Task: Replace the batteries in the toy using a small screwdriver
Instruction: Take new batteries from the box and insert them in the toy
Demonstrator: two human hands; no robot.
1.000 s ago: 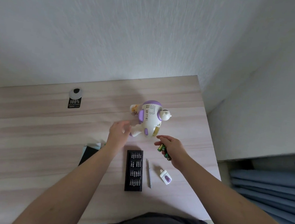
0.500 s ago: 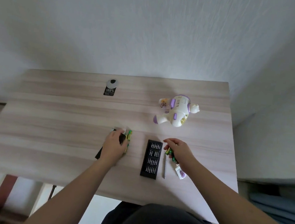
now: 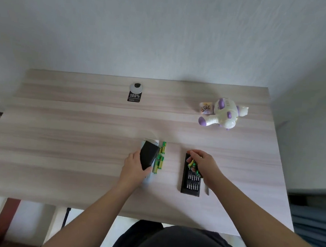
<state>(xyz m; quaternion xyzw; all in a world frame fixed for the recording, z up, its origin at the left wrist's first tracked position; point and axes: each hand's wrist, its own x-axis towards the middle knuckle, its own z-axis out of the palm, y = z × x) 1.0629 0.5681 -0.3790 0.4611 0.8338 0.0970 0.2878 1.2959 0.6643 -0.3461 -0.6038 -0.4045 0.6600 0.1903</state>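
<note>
A white and purple toy (image 3: 223, 116) lies on its side at the back right of the wooden table (image 3: 78, 135). My left hand (image 3: 134, 167) grips a black case lid (image 3: 148, 155), tilted up off the table. Several green and yellow batteries (image 3: 160, 157) lie just right of that lid. My right hand (image 3: 202, 165) is closed on a few green and yellow batteries (image 3: 193, 165) and hovers over the black bit tray (image 3: 191, 182). A thin screwdriver tip (image 3: 207, 191) shows right of the tray, mostly hidden by my right forearm.
A black tag with "100%" and a round white disc (image 3: 135, 92) sits at the back middle of the table. A white wall runs behind the table. Blue folded cloth (image 3: 315, 215) lies beyond the table's right edge. My dark-clothed lap is below the front edge.
My left hand left the toy, went to the black lid and has lifted it. My right hand moved left with its batteries, now above the bit tray. The view widened.
</note>
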